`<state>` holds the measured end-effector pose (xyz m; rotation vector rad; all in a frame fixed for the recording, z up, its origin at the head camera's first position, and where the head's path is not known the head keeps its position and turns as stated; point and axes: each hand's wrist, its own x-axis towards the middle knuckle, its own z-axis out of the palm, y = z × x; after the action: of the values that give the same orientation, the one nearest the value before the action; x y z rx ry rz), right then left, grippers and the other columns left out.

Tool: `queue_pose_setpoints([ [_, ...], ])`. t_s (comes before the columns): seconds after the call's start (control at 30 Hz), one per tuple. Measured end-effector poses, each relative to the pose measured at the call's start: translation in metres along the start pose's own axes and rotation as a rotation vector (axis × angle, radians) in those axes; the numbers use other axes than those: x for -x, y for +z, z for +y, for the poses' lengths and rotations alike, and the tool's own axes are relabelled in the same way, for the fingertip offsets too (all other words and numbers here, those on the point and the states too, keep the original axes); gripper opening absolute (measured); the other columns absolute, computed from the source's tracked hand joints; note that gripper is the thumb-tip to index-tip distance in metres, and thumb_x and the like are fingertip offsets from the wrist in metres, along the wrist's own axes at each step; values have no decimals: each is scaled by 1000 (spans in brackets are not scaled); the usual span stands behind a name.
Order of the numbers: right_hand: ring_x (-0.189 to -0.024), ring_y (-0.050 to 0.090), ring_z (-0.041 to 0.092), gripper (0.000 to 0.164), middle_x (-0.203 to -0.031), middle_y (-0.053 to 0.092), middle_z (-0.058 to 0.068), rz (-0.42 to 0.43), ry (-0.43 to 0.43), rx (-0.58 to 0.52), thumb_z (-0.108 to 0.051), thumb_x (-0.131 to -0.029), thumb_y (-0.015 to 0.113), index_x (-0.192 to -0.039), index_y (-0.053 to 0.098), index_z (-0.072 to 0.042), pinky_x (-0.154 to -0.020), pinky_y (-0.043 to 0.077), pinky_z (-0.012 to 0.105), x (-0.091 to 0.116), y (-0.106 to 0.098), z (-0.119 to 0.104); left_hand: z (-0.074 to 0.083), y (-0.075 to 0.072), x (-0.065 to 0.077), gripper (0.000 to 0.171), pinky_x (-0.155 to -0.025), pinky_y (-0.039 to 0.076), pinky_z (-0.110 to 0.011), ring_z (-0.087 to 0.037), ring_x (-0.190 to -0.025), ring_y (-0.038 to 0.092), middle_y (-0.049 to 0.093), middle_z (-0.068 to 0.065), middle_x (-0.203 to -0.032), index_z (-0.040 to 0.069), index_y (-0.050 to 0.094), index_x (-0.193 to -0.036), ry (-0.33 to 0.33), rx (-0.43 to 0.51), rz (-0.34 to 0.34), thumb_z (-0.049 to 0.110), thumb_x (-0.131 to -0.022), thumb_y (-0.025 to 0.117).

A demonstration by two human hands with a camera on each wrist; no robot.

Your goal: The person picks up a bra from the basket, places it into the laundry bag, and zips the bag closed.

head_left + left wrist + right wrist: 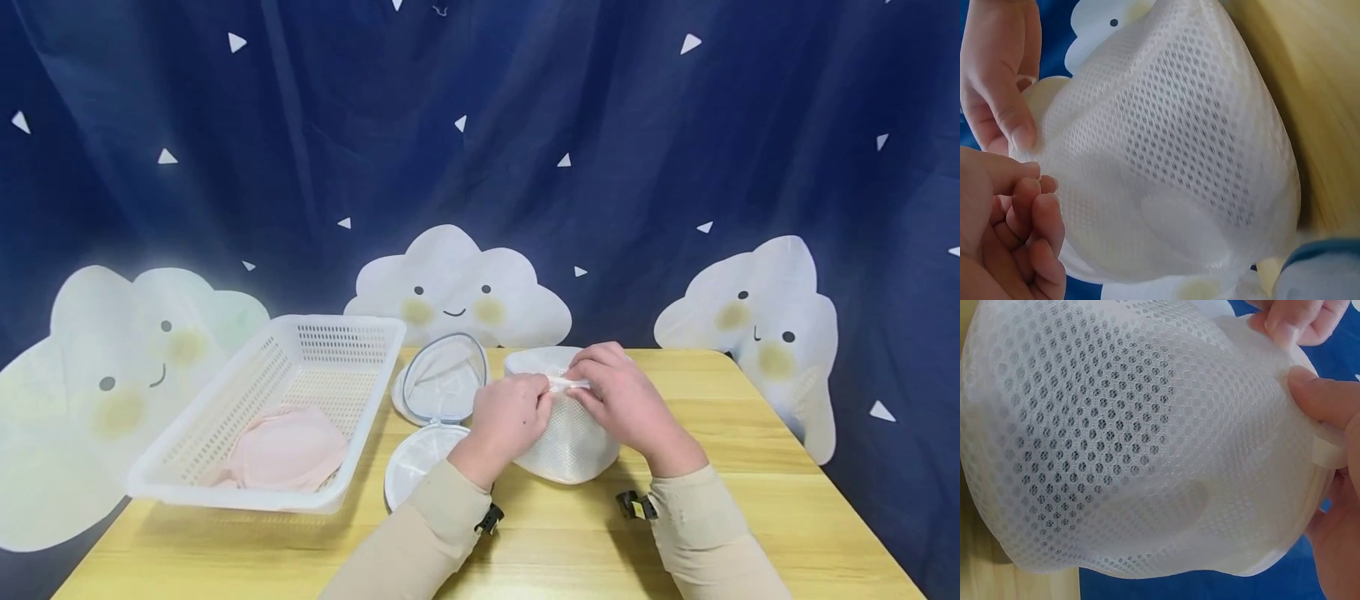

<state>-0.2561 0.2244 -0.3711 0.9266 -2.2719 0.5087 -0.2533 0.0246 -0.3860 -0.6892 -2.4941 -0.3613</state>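
A rounded white mesh laundry bag [566, 446] rests on the table, its honeycomb netting [1191, 119] filling much of both wrist views. At its upper edge, my left hand [512, 421] pinches the rim with curled fingers. Close beside it, my right hand [622, 404] grips the same edge between thumb and fingers, along a white strip [566, 383]. In the right wrist view a white tab [1327, 453] shows under the right thumb [1319, 394]. Both hands' fingertips nearly meet there. A paler rounded shape shows faintly through the lower netting.
To the left stands a white plastic basket [367, 400] with a pale pink bra [288, 450] in it. Between basket and hands lies an opened mesh case with grey-blue trim [446, 379], its other half [416, 462] nearer me. A dark blue curtain [480, 183] hangs behind the wooden table [750, 433].
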Motion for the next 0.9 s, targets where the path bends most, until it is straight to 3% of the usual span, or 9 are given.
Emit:
queue_pose_setpoints([
  [0.33, -104, 53, 30, 20, -104, 64, 5, 33, 23, 25, 4, -78, 81, -90, 70, -8, -92, 43, 42, 1, -14, 7, -12, -7, -4, 30, -43, 36, -33, -16, -53, 50, 52, 7, -64, 23, 53, -68, -33, 47, -7, 29, -93, 67],
  [0.67, -111, 51, 35, 22, -109, 63, 9, 39, 94, 61, -2, -78, 82, -95, 72, -10, -99, 41, 48, 3, -13, 8, -13, -10, -4, 32, -45, 35, -29, -11, -54, 47, 48, 9, -61, 23, 50, -66, -18, 114, -35, 27, -94, 66],
  [0.9, -99, 54, 28, 18, -98, 64, 3, 98, 31, 66, 2, -80, 75, -90, 72, -13, -88, 44, 41, 0, -11, 3, -13, -10, -3, 32, -45, 35, -27, -10, -54, 46, 46, 10, -58, 23, 48, -64, -20, 177, -29, 22, -92, 62],
])
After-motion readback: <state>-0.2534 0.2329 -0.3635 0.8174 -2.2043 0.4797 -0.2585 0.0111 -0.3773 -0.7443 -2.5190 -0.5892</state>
